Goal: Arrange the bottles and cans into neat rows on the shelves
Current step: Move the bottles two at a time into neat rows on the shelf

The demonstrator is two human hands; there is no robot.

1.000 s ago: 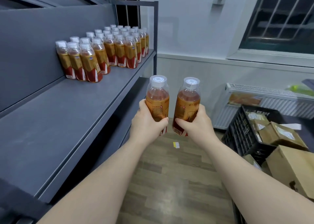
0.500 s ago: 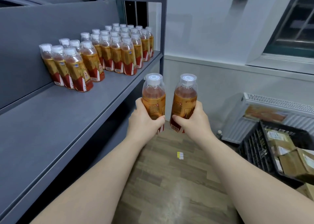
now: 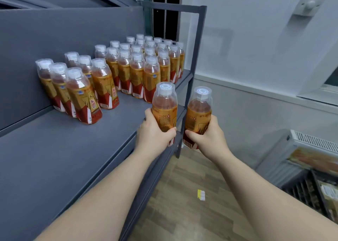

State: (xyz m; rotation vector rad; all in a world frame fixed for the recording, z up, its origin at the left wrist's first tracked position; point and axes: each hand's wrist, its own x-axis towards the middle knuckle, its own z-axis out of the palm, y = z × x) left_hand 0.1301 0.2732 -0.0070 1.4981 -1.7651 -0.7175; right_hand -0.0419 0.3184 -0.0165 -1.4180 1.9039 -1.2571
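Nearest, a yellow scrap (image 3: 201,195) lies on the wood floor and a dark crate (image 3: 309,191) sits at right. Our left hand (image 3: 155,131) curls its fingers round one tea bottle (image 3: 164,109) over the shelf (image 3: 54,158) edge; our right hand (image 3: 208,138) grips a second bottle (image 3: 199,111) just beside it, off the shelf. Farther back, stocked bottles (image 3: 137,67) stand in rows up to the frame post (image 3: 193,67).

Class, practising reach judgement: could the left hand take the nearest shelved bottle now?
Probably not: the left hand grips another bottle, though the shelf before the nearest shelved bottle looks free.
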